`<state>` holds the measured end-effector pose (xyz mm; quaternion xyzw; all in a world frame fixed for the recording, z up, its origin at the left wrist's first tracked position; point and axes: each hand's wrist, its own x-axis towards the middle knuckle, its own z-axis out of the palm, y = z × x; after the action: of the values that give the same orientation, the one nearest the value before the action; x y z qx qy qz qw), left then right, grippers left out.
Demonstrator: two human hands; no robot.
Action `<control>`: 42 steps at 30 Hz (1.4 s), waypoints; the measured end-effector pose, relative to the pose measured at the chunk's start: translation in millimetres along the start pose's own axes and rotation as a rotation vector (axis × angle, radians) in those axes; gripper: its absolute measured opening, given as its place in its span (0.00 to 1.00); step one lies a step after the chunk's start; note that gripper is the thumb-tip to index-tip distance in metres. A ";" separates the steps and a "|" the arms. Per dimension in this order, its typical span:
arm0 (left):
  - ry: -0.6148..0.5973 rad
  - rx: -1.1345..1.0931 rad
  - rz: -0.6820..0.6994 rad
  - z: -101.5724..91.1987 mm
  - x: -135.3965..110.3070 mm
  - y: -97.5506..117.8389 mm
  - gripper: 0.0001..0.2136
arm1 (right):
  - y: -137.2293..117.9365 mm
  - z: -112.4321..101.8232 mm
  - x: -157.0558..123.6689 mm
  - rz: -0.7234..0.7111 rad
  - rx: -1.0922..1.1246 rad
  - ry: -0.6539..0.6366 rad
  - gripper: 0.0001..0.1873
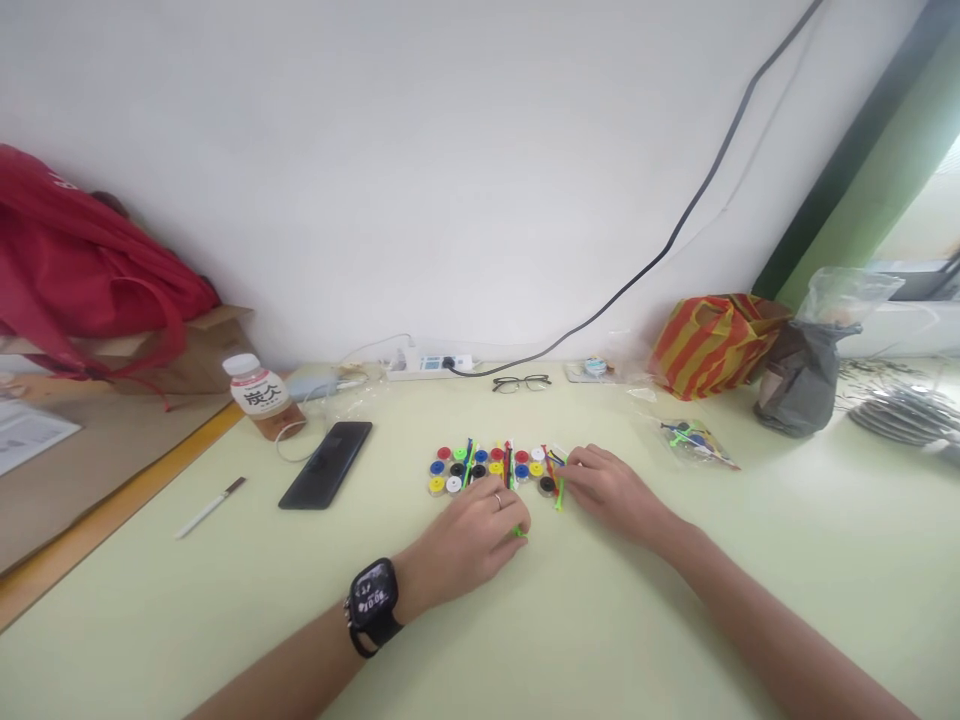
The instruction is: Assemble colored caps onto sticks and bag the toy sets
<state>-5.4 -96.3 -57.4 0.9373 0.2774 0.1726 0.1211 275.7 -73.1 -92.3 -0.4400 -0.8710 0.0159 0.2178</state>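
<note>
Small round coloured discs (436,484) lie in rows on the table, in red, blue, yellow, white, black and green. Thin plastic sticks (508,462) with flared ends lie between groups of them. In front of the rows is my left hand (469,535), wearing a ring and a black watch, its fingers curled closed. A bright green stick end (520,533) shows at its fingertips; the rest is hidden. At the right end of the rows, my right hand (611,492) has its fingers bent together on a small bunch of coloured sticks (559,485), beside a black disc (546,486).
To the left are a black phone (326,466), a white pen (210,508) and a drink bottle (262,396). Glasses (522,383) and a power strip (427,366) lie by the wall. On the right are a clear packet of pieces (697,442), a striped bag (712,345) and a grey bag (801,385).
</note>
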 end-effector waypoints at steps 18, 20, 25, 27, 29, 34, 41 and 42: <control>-0.009 -0.315 -0.159 7.9 -12.0 -9.0 0.09 | 0.0 -0.6 -0.1 0.030 0.254 0.003 0.13; -0.018 -0.325 -0.166 7.7 -11.7 -8.9 0.09 | 0.2 -3.5 -0.5 0.028 0.238 0.014 0.13; -0.002 -0.369 -0.168 9.1 -10.8 -9.4 0.09 | 4.4 -10.7 -1.6 0.011 0.201 0.015 0.11; 0.007 -0.377 -0.176 10.2 -10.6 -10.6 0.09 | 6.4 -11.8 -2.2 0.009 0.209 0.005 0.11; 0.025 -0.396 -0.191 10.8 -10.4 -11.7 0.09 | 7.3 -12.0 -3.0 0.016 0.228 0.002 0.12; 0.074 -0.531 -0.228 8.5 -10.3 -11.3 0.09 | -1.1 -16.2 -4.5 0.024 0.295 0.010 0.11; 0.106 -0.716 -0.327 8.3 -12.6 -10.0 0.12 | -18.1 -29.0 -3.9 0.094 0.407 0.030 0.11; 0.113 -0.738 -0.343 8.8 -12.7 -10.3 0.12 | -18.9 -29.5 -3.9 0.105 0.420 0.036 0.11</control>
<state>-16.9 -96.2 -72.0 0.7603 0.3553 0.2893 0.4605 275.0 -92.5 -62.9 -0.4300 -0.8204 0.2006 0.3192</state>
